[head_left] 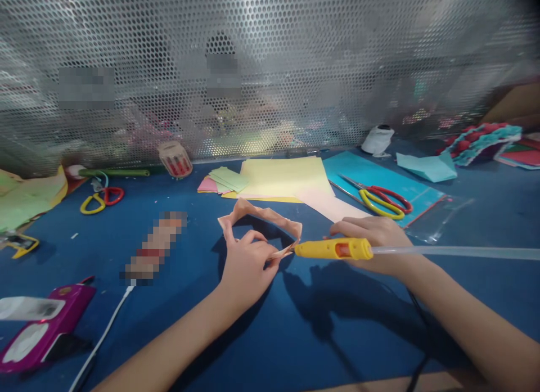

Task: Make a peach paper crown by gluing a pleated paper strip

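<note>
My left hand (248,265) pinches a folded peach paper strip (270,215), which stands on edge as an angular loop above the blue table. In my right hand (375,240) is a yellow hot glue gun (331,249), with a long clear glue stick (455,251) running out of its back to the right. The gun's nozzle meets the strip at its near right end, close to my left fingertips. My right fingers are partly hidden behind the gun.
Yellow paper sheets (282,175), a blue sheet (350,167) and red-and-yellow-handled scissors (379,202) lie beyond my hands. Left are a second pair of scissors (101,199), a pixelated item with a white cable (112,324) and a purple device (50,324). A perforated metal panel (270,71) stands behind.
</note>
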Demonstrator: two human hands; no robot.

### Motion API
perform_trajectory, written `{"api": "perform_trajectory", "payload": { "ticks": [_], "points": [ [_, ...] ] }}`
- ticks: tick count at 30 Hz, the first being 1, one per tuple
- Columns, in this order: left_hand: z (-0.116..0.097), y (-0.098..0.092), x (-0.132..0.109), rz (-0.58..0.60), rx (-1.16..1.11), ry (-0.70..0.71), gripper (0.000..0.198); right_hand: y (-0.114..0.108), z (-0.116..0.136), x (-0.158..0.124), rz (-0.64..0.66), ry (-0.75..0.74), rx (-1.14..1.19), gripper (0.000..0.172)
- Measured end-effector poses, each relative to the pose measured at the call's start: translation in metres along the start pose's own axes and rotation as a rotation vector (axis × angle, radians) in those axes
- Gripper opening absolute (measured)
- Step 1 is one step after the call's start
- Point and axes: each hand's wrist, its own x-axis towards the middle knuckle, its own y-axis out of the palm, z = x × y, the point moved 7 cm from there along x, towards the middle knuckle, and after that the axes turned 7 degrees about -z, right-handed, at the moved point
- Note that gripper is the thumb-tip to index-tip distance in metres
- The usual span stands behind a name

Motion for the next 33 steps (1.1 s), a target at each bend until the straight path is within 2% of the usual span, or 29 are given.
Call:
{"api": "perform_trajectory", "payload": {
  "ticks": [5, 9, 12, 26, 33],
  "points": [
    [-0.0008, 0.0003, -0.0002, 0.001, -0.017, 0.026, 0.030, -0.0020, -0.0046, 0.0003, -0.002, 0.032, 0.006, 0.015],
    [-0.0008, 0.0029, -0.0016, 0.026, -0.012, 0.070, 0.025, -0.0019, -0.0036, 0.0030, 0.046, 0.050, 0.012, 0.015],
    [-0.0001, 0.0049, -0.0024, 0.044, -0.006, 0.089, 0.024, -0.0036, -0.0024, 0.0026, 0.006, 0.042, 0.040, 0.015],
    [0.0018, 0.0076, -0.0018, 0.104, 0.004, 0.076, 0.024, 0.0025, 0.0023, 0.0035, 0.069, 0.036, 0.058, 0.013],
    [0.0012, 0.0050, -0.0017, 0.066, 0.007, 0.089, 0.023, 0.0048, 0.0038, 0.0024, 0.052, 0.016, 0.057, 0.013]
  ]
}}
